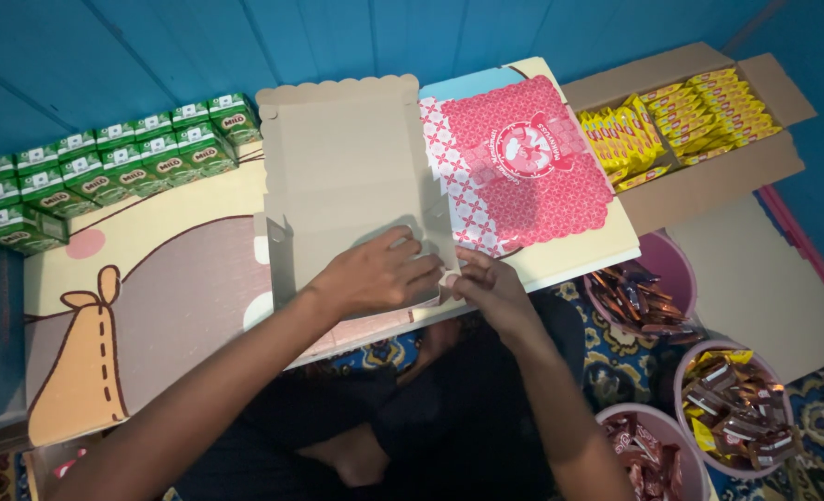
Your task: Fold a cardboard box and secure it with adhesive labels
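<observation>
A flat brown cardboard box blank (347, 167) with a scalloped far edge lies open on the low table (161, 288). Its left side flap stands folded up. My left hand (379, 271) presses down on the near right part of the blank. My right hand (486, 283) pinches the near right corner flap, fingertips touching those of the other hand. To the right of the blank lies a stack of flat pink and white patterned box blanks (523, 162).
Several green drink cartons (106, 162) stand in rows at the table's far left. An open cardboard box of yellow snack packets (671, 121) sits at the far right. Three pink bowls of wrapped sweets (732, 408) rest on the floor to my right.
</observation>
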